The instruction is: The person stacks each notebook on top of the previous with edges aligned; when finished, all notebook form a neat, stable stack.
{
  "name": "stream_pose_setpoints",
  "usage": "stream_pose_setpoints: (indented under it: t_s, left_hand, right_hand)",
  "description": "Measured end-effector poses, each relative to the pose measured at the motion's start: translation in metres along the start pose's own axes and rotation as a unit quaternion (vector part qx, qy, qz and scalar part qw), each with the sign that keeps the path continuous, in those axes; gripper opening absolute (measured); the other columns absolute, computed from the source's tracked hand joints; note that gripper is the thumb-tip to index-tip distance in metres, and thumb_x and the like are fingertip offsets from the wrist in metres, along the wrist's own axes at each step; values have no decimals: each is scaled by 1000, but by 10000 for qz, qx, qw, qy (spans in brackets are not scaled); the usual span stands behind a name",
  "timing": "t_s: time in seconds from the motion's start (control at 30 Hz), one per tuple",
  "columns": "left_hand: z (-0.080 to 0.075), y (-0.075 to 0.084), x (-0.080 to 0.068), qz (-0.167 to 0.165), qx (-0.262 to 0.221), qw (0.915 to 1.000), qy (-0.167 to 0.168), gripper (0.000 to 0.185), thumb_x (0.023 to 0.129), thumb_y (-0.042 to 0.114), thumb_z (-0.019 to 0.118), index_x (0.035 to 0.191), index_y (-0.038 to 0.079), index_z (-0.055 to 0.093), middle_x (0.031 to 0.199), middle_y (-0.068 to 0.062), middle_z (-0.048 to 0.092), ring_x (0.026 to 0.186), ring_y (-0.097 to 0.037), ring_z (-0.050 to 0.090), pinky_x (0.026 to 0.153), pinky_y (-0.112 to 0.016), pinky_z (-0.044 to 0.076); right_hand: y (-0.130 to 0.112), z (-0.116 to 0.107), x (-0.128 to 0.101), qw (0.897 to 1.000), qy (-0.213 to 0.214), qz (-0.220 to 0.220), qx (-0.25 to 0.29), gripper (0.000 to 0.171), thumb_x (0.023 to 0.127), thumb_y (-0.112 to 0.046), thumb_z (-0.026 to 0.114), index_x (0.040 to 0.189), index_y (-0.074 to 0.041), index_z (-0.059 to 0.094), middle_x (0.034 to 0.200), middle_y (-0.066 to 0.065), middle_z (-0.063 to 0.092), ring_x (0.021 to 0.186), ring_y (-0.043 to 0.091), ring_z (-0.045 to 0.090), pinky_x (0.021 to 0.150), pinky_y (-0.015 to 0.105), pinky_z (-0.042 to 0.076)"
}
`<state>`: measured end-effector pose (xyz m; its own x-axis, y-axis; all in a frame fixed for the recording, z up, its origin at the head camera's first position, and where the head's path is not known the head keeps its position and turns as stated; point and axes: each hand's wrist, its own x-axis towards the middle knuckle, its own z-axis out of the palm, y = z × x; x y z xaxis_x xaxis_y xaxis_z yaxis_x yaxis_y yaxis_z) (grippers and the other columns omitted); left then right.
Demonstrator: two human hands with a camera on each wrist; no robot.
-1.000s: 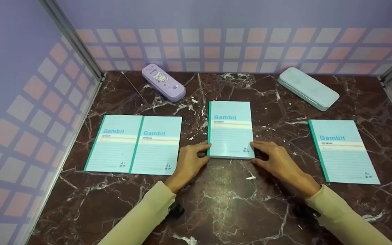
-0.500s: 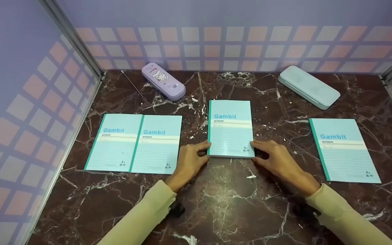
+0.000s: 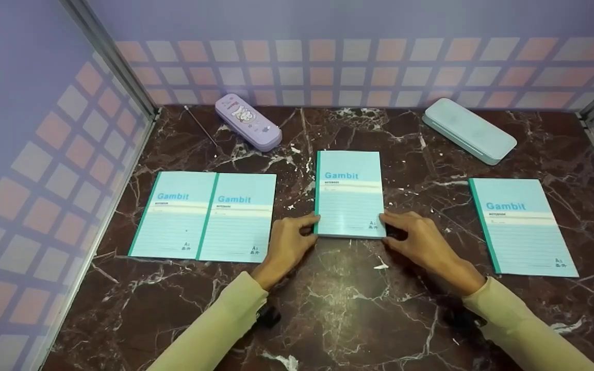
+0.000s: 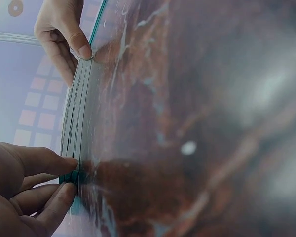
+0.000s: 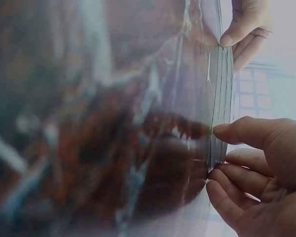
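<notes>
Left hand (image 3: 287,245) and right hand (image 3: 421,242) press stacked notebooks (image 3: 349,198) (lilac case (image 3: 248,122) beyond).

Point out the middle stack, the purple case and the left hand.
Middle stack (image 3: 349,203): head view, on the top notebook's cover.
Purple case (image 3: 248,123): head view, on the middle of its printed lid.
Left hand (image 3: 284,243): head view, on the back of the hand.
</notes>
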<state>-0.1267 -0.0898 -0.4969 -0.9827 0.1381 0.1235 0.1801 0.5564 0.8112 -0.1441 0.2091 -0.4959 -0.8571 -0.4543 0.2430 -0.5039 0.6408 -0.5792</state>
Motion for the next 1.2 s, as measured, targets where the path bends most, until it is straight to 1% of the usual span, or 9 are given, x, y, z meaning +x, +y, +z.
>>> stream_pose_setpoints:
  t_s: [0.13,0.27,0.4,0.5,0.57,0.67,0.77,1.0,1.2]
  left_hand:
    - [0,0,1,11,41,10000,12,38,88,-12,77,124,0,77,129,-16,71,110,-31,74,68,-21,53]
    - [0,-1,1,24,65,10000,35,38,88,-11,78,124,0,77,127,-16,72,108,-31,75,78,-27,62]
    - [-1,-1,0,15,-74,10000,-4,38,88,-11,78,125,-2,76,129,-18,72,107,-31,76,86,-34,64]
    - [-2,-1,-1,26,-215,9997,-72,39,89,-10,79,127,-4,75,131,-20,70,107,-33,76,88,-34,63]
    - [-3,-2,-2,-41,-290,9994,-157,40,90,-9,79,129,-3,74,132,-20,70,108,-33,75,89,-34,63]
    - [-6,-2,-3,-93,-316,9991,-254,41,90,-7,80,130,-2,74,128,-21,72,108,-32,75,91,-33,63]
    - [-10,-1,-3,-140,-368,9988,-299,42,90,-4,81,131,-2,73,123,-21,74,107,-31,75,91,-34,63]
    - [-23,-3,-3,15,-470,9988,-165,41,90,-2,83,129,-4,73,116,-22,76,104,-34,76,89,-34,63]
    - [-39,-3,-4,-48,-508,9987,96,39,90,-1,83,128,-4,73,118,-23,75,106,-35,75,88,-31,63]
  right_hand:
    - [0,0,0,10000,10,29,14,51,84,4,87,132,8,70,132,25,69,115,45,68,99,58,56]
    - [0,0,1,9999,-43,138,76,51,84,5,86,133,6,70,134,25,68,116,46,67,102,58,54]
    - [-2,-1,1,9995,-147,221,191,49,86,5,84,133,5,71,137,26,66,121,48,64,106,60,51]
    - [-3,-2,1,9991,-223,258,253,47,87,4,84,132,5,71,139,27,64,125,49,62,108,61,49]
    - [-4,-3,2,9989,-276,277,260,47,87,2,85,132,5,71,139,28,64,128,50,60,110,61,47]
    - [-7,-6,6,9991,-303,242,193,48,87,-1,86,132,7,70,137,28,65,129,49,59,112,61,46]
    - [-12,-8,13,9996,-213,192,73,49,87,-4,87,132,7,70,135,27,66,128,48,59,111,61,46]
    - [-22,-12,26,9993,273,149,-201,48,87,-5,88,130,10,70,136,30,64,127,52,57,110,63,46]
    - [-33,-5,35,9996,258,15,-128,49,87,-6,88,129,10,69,134,31,64,126,50,59,109,62,47]
